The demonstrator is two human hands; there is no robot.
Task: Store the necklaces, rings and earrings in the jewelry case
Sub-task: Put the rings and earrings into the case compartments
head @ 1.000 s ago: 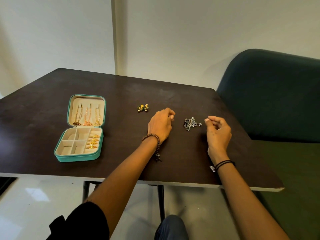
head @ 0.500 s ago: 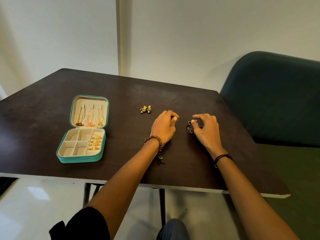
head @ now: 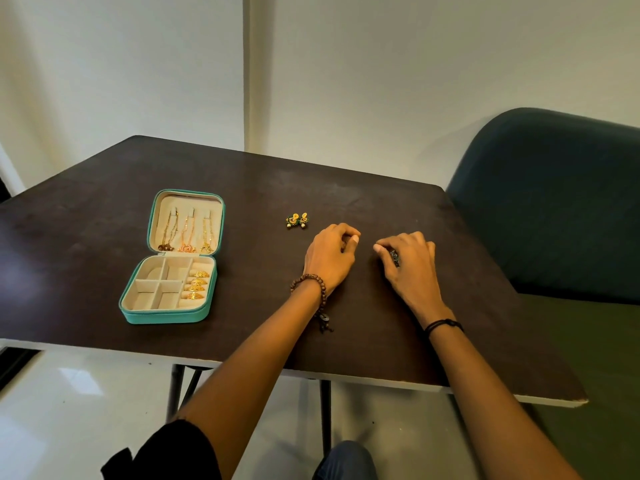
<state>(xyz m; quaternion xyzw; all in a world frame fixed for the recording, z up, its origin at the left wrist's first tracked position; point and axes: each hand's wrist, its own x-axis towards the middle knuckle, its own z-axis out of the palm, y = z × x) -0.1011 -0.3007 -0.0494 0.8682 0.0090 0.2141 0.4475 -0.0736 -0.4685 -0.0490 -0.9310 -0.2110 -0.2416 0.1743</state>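
Right hand (head: 408, 261) moved onto silver earrings (head: 394, 257), pinching them; left hand (head: 329, 256) curled, contents unclear. Lift together; case (head: 169, 308) at 9 o'clock.

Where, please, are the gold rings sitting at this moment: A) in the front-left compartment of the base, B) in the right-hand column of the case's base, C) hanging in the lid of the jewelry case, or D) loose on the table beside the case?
B: the gold rings are lined up one behind another in the right-hand column of the jewelry case base, while the lid holds only the hanging necklaces.
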